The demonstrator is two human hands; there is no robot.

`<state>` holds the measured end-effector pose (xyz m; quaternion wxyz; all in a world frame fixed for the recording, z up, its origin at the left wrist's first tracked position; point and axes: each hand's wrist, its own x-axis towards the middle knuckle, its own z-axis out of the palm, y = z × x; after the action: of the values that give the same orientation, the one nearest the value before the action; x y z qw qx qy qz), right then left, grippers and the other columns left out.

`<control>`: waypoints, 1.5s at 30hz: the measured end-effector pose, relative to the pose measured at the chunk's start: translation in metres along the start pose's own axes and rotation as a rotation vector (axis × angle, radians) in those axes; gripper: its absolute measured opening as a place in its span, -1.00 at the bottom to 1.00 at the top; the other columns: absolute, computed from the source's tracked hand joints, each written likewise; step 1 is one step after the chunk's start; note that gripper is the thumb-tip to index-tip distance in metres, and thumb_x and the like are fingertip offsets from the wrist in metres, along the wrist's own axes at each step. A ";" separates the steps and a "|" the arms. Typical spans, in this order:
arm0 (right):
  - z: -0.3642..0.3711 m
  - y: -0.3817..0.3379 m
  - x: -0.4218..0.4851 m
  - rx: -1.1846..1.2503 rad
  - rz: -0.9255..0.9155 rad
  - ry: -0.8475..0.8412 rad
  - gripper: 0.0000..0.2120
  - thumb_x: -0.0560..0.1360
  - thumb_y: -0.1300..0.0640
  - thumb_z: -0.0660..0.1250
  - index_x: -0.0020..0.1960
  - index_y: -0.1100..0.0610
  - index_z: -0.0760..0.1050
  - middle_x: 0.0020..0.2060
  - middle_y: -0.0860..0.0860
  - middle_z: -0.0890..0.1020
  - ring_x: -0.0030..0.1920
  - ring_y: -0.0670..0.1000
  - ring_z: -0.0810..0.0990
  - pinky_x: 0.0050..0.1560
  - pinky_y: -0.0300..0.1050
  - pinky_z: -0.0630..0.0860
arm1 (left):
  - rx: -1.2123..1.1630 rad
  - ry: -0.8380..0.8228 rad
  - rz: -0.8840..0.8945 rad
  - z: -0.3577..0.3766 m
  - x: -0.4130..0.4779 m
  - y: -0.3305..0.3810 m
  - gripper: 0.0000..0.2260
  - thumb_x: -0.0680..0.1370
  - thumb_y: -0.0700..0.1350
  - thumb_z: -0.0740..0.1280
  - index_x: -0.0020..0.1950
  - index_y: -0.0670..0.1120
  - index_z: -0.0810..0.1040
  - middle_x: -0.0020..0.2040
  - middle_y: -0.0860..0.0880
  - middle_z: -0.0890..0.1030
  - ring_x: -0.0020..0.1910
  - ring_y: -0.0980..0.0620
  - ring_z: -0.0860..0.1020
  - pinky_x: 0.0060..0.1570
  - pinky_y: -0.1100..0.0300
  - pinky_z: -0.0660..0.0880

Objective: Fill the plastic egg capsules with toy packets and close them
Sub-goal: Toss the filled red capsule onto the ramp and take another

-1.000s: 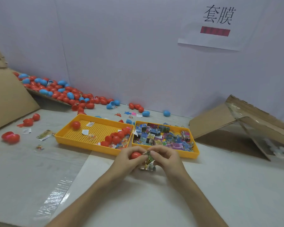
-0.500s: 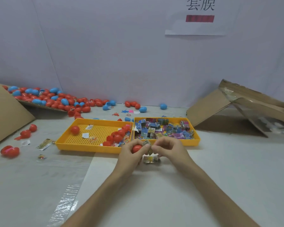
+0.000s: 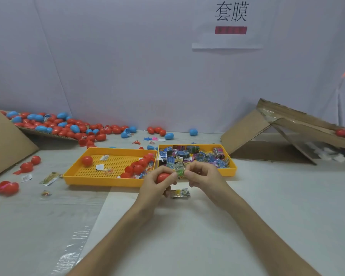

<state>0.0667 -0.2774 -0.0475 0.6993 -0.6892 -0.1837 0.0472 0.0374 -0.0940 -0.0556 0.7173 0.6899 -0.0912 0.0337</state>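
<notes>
Left hand is gripping one smooth red egg half, right hand fingers pinching a crinkly toy packet; two yellow perforated plastic trays sitting behind.

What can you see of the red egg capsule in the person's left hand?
The red egg capsule looks like smooth, glossy plastic. The left hand grips it in front of the yellow trays, fingers hiding much of it. A crinkled toy packet, pinched by the right hand, sits at its right side.
</notes>
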 end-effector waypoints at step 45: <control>0.013 -0.006 -0.008 -0.100 -0.211 0.092 -0.98 0.42 0.22 0.50 -0.17 0.14 0.68 -0.29 0.02 0.65 -0.25 -0.05 0.55 -0.22 -0.25 0.48 | 0.324 0.145 0.186 0.002 -0.001 -0.001 -0.83 0.49 -0.10 0.53 -0.27 -0.01 0.62 -0.32 0.09 0.61 -0.25 0.21 0.55 -0.23 0.37 0.49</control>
<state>0.0538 -0.2675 -0.0431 0.6730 -0.7014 -0.2249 -0.0676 0.0364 -0.0963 -0.0572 0.5952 0.7808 -0.0959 0.1636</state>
